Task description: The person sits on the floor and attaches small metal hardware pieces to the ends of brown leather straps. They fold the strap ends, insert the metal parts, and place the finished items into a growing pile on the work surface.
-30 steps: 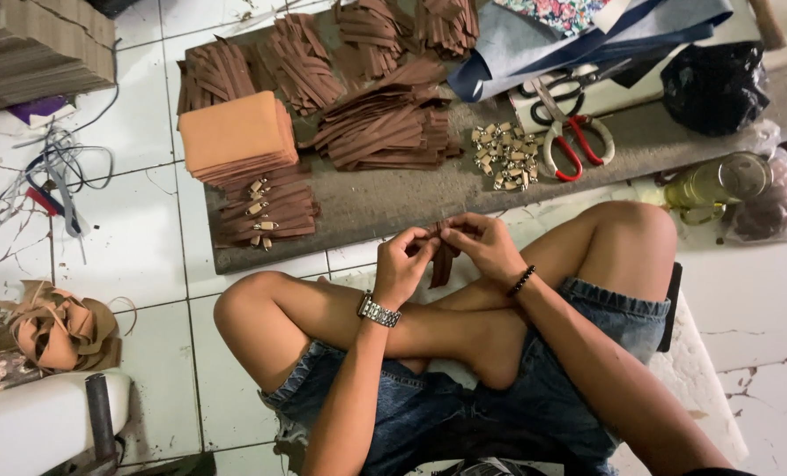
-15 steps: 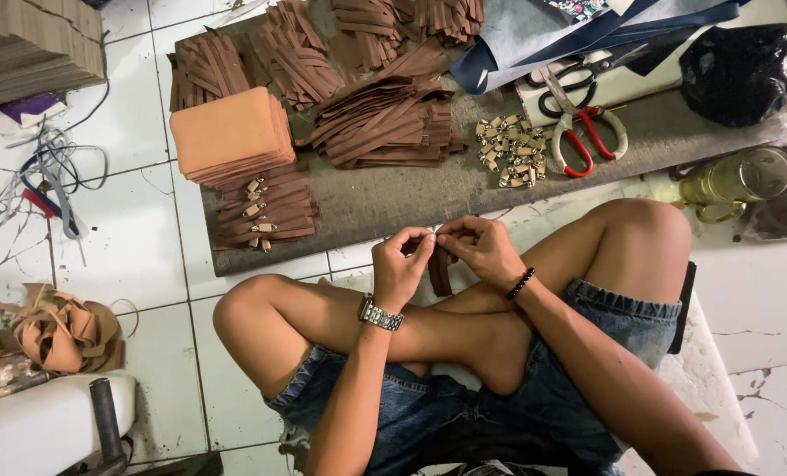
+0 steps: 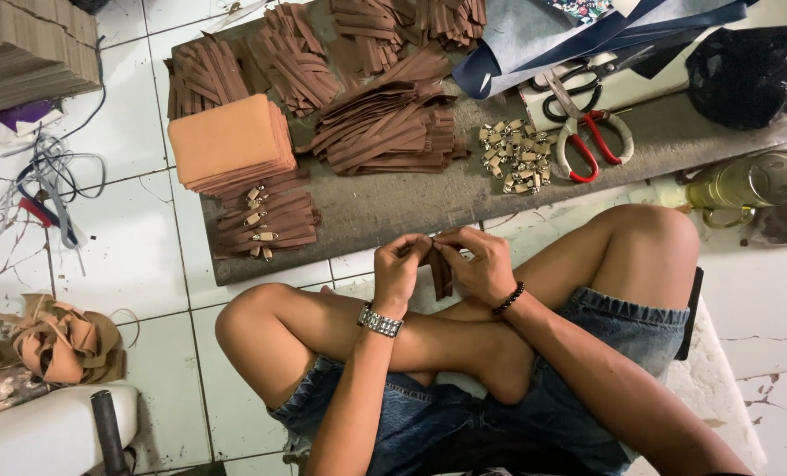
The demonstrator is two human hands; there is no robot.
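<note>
A narrow dark-brown strap of leather-like material (image 3: 442, 269) is pinched at its upper end between the fingertips of both hands. It hangs downward from that grip, roughly vertical, its lower end just above the crossed legs. It looks folded or doubled lengthwise. Its top end is hidden by the fingers; whether a metal fitting sits there cannot be told.

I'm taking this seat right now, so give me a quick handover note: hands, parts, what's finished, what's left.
Left hand and right hand together pinch one brown strap over the crossed legs.
Metal clips lie loose on the grey board, beside the scissors.
Done: a small stack of straps with clips near the tan pads.
Left: large heaps of bare straps.
</note>
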